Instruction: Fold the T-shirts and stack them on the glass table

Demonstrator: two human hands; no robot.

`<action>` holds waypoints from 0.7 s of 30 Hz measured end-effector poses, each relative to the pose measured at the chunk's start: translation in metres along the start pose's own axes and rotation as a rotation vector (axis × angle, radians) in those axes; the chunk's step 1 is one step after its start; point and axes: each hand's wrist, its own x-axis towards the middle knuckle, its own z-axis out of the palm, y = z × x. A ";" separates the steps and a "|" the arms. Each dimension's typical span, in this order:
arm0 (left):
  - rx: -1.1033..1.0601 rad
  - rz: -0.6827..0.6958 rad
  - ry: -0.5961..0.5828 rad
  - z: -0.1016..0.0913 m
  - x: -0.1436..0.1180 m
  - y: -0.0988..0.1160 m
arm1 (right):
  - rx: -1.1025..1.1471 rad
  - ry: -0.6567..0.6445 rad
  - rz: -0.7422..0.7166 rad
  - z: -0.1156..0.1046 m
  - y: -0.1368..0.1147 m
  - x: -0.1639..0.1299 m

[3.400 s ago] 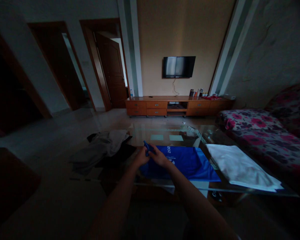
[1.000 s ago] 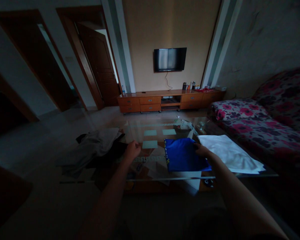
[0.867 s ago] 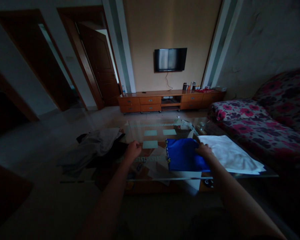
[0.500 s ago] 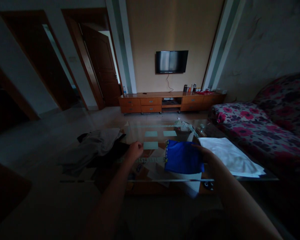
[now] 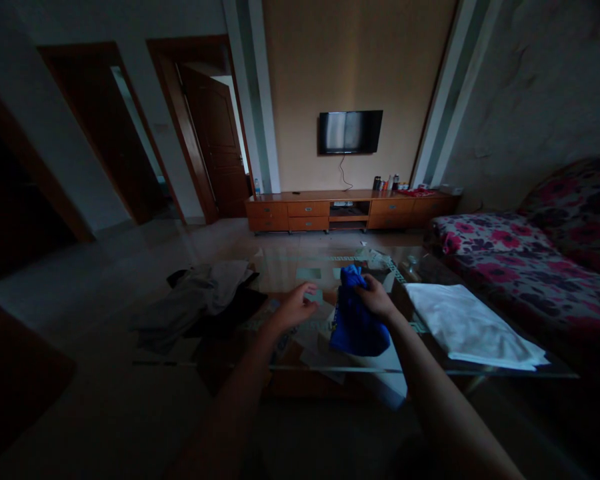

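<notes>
The living room is sitting dim, a glass tabletop (image 5: 300, 267) stretching out in front of the person. The right hand (image 5: 376, 298) is closing its grip on the top of a folded blue garment (image 5: 356, 325), fingers clamped on the cloth, and the garment is hanging bunched above the glass instead of lying flat on it as it was a second ago. The left hand (image 5: 294, 309) is hovering just beside it, its grip apart and holding nothing, where a moment earlier it was resting as a loose fist on the glass. That lift suggests the folding of the blue piece is finished and it is being carried off its spot. To the right a folded white garment (image 5: 473, 328) is lying near the tabletop's edge; to the left a heap of grey clothes (image 5: 200, 297) is waiting. Beyond are standing a floral sofa (image 5: 530, 253), a wooden cabinet (image 5: 350, 210) and a wall television (image 5: 351, 132).
</notes>
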 end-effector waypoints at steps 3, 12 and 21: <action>-0.013 0.089 0.100 -0.004 0.002 0.016 | -0.026 -0.226 -0.189 0.009 -0.038 -0.010; -0.328 0.024 -0.225 -0.022 -0.001 0.038 | -0.157 -0.532 -0.452 0.007 -0.107 -0.046; -0.328 -0.013 -0.253 -0.023 -0.006 0.050 | -0.190 -0.433 -0.480 0.003 -0.109 -0.049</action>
